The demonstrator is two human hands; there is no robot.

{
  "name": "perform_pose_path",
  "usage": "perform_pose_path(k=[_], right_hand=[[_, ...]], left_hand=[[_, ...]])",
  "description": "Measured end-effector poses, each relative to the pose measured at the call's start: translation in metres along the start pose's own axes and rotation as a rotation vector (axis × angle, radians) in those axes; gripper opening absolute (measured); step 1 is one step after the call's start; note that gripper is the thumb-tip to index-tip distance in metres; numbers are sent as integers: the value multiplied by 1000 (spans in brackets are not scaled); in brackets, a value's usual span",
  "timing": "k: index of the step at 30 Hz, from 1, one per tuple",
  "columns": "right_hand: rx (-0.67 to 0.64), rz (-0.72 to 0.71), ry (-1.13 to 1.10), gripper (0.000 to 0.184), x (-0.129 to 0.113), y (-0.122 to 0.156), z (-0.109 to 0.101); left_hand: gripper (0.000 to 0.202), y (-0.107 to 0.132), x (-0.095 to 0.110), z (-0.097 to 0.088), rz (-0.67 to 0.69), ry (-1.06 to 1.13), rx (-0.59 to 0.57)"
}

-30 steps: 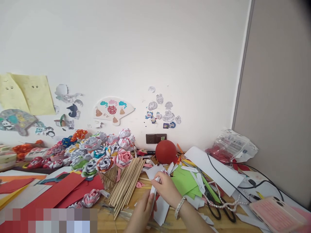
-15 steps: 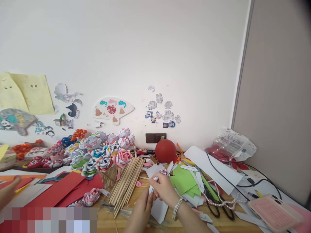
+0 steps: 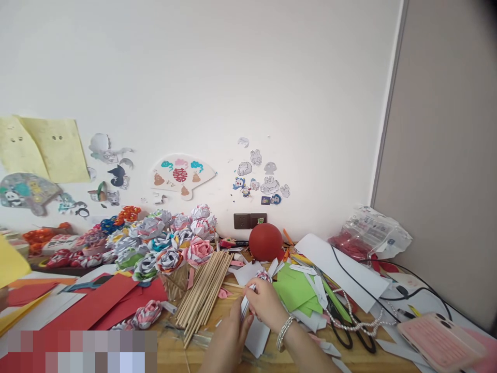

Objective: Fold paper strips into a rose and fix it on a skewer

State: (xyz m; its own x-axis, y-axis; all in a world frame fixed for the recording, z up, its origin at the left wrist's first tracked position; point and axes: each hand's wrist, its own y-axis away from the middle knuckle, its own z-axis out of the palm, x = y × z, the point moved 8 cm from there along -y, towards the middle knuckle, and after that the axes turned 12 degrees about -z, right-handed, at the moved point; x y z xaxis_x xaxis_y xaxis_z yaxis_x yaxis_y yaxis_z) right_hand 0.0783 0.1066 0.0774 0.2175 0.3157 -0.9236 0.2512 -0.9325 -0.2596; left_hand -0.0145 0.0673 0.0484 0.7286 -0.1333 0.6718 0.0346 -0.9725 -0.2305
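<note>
My left hand (image 3: 230, 331) is closed round a narrow folded white paper strip (image 3: 244, 306), low at the front middle of the table. From the other side, my right hand (image 3: 266, 301) pinches the same strip near its upper end; a beaded bracelet circles that wrist. Just past the right fingers shows a small red-and-white paper rose (image 3: 264, 275); whether it joins the strip is hidden. Under my hands lies a white paper piece (image 3: 257, 336). To the left, a bundle of wooden sticks (image 3: 204, 292) rests on the table.
Many paper roses (image 3: 198, 251) crowd the left back. Red paper sheets (image 3: 93, 305) lie at the left, below yellow paper (image 3: 13, 261) by a barely visible person's hand. Behind my hands sits a red ball (image 3: 265, 242). Green paper (image 3: 297, 292), scissors (image 3: 363, 339) and a pink case (image 3: 438, 339) fill the right.
My hands keep their hold on the strip with only a slight shift. At the far left, the other person's hand has drawn mostly out of sight, and yellow paper has come into view there.
</note>
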Motion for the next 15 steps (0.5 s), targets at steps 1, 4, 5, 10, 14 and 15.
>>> perform_pose_path(k=[1,4,5,10,14,15], right_hand=[[13,3,4,16,0,0,-1],[45,18,-2,16,2,0,-2],[49,27,-11,16,3,1,-1],[14,65,-63,14,8,3,8],[17,-26,-51,18,-25,6,-4],[64,-105,-44,18,-44,11,-14]], left_hand=[[33,0,2,-4,29,-89,78],[24,5,11,-15,171,-357,347],[21,7,13,-16,221,-416,409],[26,7,5,-17,206,-368,386],[25,-4,-4,-19,-14,40,203],[28,-6,-2,-20,-35,162,173]])
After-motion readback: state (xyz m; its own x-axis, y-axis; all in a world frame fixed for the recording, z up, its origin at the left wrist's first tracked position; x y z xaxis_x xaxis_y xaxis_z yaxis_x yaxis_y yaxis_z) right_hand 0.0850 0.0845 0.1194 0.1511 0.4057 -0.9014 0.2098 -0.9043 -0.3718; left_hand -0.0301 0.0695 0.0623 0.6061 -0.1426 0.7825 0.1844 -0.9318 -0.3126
